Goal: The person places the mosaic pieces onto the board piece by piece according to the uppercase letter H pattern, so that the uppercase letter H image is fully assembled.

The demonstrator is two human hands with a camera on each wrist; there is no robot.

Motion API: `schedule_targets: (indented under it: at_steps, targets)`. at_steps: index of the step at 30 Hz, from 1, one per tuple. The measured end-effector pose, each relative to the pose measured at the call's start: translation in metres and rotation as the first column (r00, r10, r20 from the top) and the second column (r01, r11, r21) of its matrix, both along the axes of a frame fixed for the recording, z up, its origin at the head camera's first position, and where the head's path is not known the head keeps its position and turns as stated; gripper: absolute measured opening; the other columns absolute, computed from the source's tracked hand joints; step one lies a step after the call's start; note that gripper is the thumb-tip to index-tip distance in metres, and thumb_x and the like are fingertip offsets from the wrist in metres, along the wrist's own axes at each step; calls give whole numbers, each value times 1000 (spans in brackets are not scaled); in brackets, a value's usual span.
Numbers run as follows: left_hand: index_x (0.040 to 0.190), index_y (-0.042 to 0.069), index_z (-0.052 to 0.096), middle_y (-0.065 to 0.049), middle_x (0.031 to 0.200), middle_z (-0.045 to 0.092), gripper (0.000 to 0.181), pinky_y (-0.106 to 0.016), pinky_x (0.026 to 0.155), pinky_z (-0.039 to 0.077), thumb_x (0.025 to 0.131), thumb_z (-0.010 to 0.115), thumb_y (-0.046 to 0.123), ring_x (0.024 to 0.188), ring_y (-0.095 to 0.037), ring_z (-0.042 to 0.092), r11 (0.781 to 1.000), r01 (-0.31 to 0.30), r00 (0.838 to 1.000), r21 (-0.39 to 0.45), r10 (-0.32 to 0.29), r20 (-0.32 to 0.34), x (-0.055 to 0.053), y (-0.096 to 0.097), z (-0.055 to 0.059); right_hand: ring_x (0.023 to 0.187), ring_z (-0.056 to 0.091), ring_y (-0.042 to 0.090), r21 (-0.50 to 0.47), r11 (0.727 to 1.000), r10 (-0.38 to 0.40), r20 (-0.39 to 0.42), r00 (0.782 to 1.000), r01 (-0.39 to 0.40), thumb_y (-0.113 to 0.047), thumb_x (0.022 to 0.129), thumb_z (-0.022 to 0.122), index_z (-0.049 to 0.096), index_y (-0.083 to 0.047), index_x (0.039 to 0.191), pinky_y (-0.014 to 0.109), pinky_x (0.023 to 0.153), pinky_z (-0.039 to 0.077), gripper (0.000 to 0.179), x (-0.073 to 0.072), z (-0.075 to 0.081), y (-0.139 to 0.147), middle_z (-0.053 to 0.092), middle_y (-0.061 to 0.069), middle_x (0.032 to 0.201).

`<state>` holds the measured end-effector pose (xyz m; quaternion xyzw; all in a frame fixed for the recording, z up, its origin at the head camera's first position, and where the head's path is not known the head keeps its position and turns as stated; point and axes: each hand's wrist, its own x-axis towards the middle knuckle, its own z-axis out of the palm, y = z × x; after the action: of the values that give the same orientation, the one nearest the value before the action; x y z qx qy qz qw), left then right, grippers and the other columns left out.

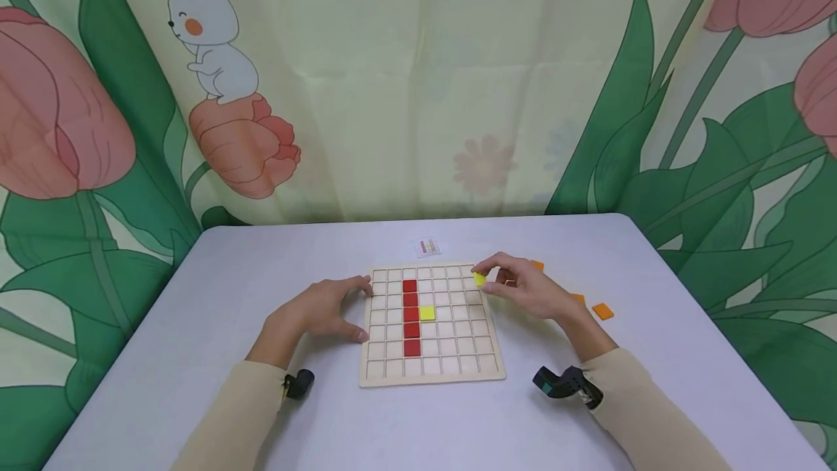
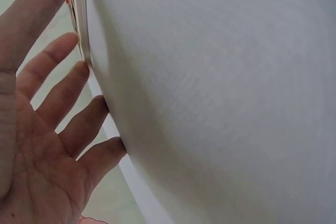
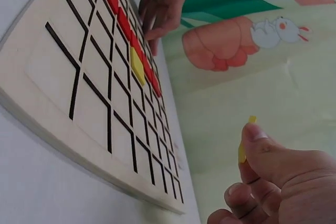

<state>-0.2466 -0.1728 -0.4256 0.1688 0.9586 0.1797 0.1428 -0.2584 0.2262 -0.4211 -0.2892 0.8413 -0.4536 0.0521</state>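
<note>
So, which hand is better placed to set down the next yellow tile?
Probably the right hand: it pinches a yellow tile near the board, while the left hand only touches the board's left edge.

- One desk [image 1: 327,427] before me, carrying everything counted here.
- One gridded board [image 1: 431,381], between my two hands: one left hand [image 1: 323,307] at its left edge, one right hand [image 1: 531,289] at its far right corner.
- Five red tiles [image 1: 410,314], all on the board, in one column nearer its left edge.
- Two yellow tiles: one yellow tile on the board [image 1: 427,313], one between my right fingertips [image 1: 479,278].
- Three orange tiles [image 1: 603,311] that I can see, off the board's right edge, two partly hidden by my right hand and arm.
- One small card [image 1: 428,247], near the desk's far edge.
- Two black devices [image 1: 299,384], one at each of my wrists.
</note>
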Motion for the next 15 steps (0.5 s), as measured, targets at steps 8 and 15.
schedule_targets:
  at_steps: [8, 15]
  targets:
    - [129, 35, 59, 1, 159, 47, 73, -54, 114, 42, 67, 95, 49, 144, -29, 46, 1000, -20, 1000, -11, 20, 3, -2, -4, 0, 83, 59, 24, 3, 998, 64, 72, 995, -64, -16, 97, 73, 66, -7, 129, 25, 74, 48, 34, -3, -5, -30, 64, 5, 123]
    - [126, 38, 59, 3, 158, 48, 71, -52, 114, 42, 66, 96, 48, 143, -27, 47, 1000, -17, 1000, 1, 17, 9, -2, 0, -2, 89, 62, 23, 53, 992, 103, 145, 984, -111, -18, 99, 70, 65, -8, 131, 27, 79, 51, 34, -3, -13, -45, 61, 6, 121]
